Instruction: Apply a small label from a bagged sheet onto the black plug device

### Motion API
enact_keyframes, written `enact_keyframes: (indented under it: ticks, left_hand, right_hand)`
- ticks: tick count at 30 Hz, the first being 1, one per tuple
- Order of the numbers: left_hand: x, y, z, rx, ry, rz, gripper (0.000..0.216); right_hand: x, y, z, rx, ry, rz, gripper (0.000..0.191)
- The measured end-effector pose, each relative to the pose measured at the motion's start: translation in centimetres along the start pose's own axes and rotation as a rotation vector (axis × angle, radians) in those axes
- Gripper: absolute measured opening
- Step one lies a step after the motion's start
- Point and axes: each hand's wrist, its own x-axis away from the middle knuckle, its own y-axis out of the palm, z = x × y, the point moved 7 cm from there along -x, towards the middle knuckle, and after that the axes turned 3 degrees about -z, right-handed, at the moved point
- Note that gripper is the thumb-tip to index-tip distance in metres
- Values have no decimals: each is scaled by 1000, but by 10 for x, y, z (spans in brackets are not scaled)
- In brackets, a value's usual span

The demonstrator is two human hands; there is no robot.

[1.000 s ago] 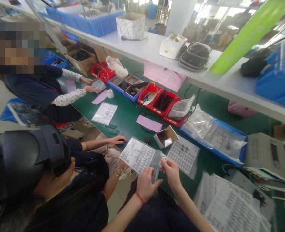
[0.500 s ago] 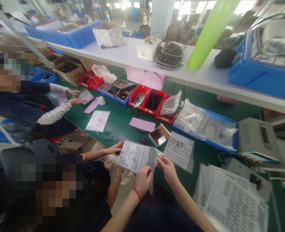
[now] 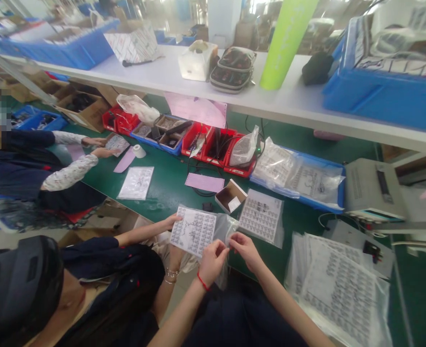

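My left hand and my right hand both pinch the open end of a clear plastic bag over the near edge of the green table. The bag holds a white printed sheet that lies out to the left. A neighbouring person's hand touches the far left edge of that sheet. A second bagged printed sheet lies flat just beyond my right hand.
A small open cardboard box and a pink slip sit behind the sheets. Red bins and a blue tray of bags line the back. A stack of bagged sheets lies right, by a grey machine. Another person's hand works far left.
The view has swung right and down. My hands have drawn closer together on the bag's mouth. The neighbour's hand has come from the table onto the sheet's edge.
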Motion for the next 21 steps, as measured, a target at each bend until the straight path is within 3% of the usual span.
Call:
enact_keyframes:
  ticks: [6, 11, 17, 21]
  left_hand:
    - [11, 3, 39, -20, 71, 25, 16]
    - [13, 8, 48, 21, 96, 4, 15]
    - [19, 8, 54, 64, 82, 5, 17]
    - [30, 1, 68, 43, 116, 20, 19]
  right_hand:
    - [35, 6, -15, -99, 12, -124, 49]
    - [51, 15, -40, 76, -69, -218, 35]
    - [51, 2, -50, 197, -103, -78, 40]
    - [56, -26, -51, 357, -81, 98, 49]
